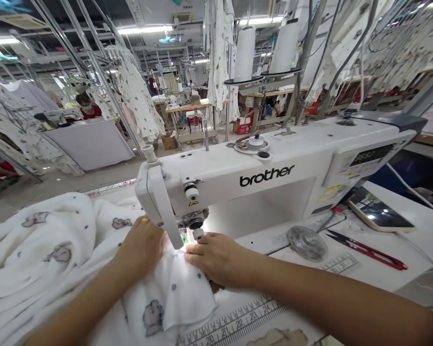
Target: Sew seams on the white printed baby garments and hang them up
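Note:
A white fabric (50, 254) printed with small grey animals lies bunched on the left of the sewing table and runs under the needle of a white Brother sewing machine (260, 173). My left hand (142, 245) rests on the fabric just left of the needle area, fingers curled down onto the cloth. My right hand (216, 257) lies flat on the fabric edge right below the presser foot (197, 234), fingers pressed together on the cloth. The needle itself is hidden behind the machine head.
Red thread snips (368, 250) and a phone (380, 214) lie on the table at the right, near a round metal disc (306, 242). A ruler tape (234, 322) runs along the table front. Two thread cones (245, 53) stand behind. Another person (88, 106) sits far left among hanging garments.

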The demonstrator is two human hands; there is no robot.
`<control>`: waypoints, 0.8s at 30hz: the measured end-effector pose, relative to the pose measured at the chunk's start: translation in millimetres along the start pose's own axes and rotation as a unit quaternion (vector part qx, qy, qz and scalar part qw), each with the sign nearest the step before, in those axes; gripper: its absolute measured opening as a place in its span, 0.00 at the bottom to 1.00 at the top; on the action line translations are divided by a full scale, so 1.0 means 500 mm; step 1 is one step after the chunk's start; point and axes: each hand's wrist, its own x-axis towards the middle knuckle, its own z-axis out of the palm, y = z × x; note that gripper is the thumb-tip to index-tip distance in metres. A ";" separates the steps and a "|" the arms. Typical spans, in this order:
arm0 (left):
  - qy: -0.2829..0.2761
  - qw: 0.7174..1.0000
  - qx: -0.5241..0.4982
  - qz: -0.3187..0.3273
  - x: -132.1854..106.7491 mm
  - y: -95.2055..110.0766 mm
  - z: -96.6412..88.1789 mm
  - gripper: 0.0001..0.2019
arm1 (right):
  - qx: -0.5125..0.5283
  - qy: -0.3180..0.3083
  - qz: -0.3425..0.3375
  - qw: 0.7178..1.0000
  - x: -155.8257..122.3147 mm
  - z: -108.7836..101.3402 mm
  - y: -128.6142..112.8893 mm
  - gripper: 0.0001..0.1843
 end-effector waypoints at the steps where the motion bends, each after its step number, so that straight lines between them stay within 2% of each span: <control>1: -0.004 0.999 0.033 -0.032 -0.029 0.013 -0.016 0.13 | -0.005 0.000 -0.004 1.000 -0.001 -0.002 0.001 0.05; 4: -0.068 0.969 0.170 -0.169 -0.137 0.027 -0.028 0.24 | -0.033 0.005 -0.025 0.999 -0.005 -0.009 0.003 0.07; 6: -0.108 0.956 0.189 -0.195 -0.202 0.006 -0.012 0.26 | -0.053 0.013 -0.052 0.997 -0.006 -0.015 0.002 0.09; 8: -0.112 0.949 0.187 -0.228 -0.242 -0.037 0.007 0.25 | -0.060 0.009 -0.091 0.994 -0.007 -0.018 -0.002 0.08; 10: -0.106 0.960 0.142 -0.219 -0.254 -0.094 0.016 0.26 | -0.059 -0.010 -0.126 0.990 -0.006 -0.019 -0.008 0.05; 12: -0.104 0.975 0.077 -0.182 -0.249 -0.149 0.014 0.26 | -0.061 -0.025 -0.134 0.989 -0.005 -0.018 -0.014 0.05; 15: -0.103 0.984 0.020 -0.142 -0.225 -0.194 -0.010 0.25 | -0.053 -0.023 -0.128 0.990 -0.004 -0.013 -0.016 0.07; 16: -0.099 0.986 0.016 -0.135 -0.213 -0.191 -0.022 0.24 | -0.040 -0.017 -0.128 0.991 -0.005 -0.011 -0.015 0.08; 18: -0.072 0.990 0.010 -0.118 -0.185 -0.154 -0.049 0.21 | 0.000 0.006 -0.123 0.992 -0.006 -0.004 -0.009 0.11; 20: -0.029 0.996 -0.026 -0.075 -0.153 -0.083 -0.077 0.18 | 0.048 0.050 -0.104 0.992 -0.008 0.003 -0.004 0.14; 21: -0.007 0.997 -0.076 -0.033 -0.137 -0.043 -0.088 0.18 | 0.070 0.078 -0.085 0.991 -0.008 0.005 -0.001 0.15; 22: -0.011 0.992 -0.127 0.012 -0.122 -0.003 -0.095 0.19 | 0.089 0.108 -0.060 0.988 -0.008 0.007 0.000 0.17; 24: -0.031 0.981 -0.182 0.062 -0.097 0.060 -0.096 0.25 | 0.125 0.160 -0.004 0.979 -0.007 0.007 0.000 0.20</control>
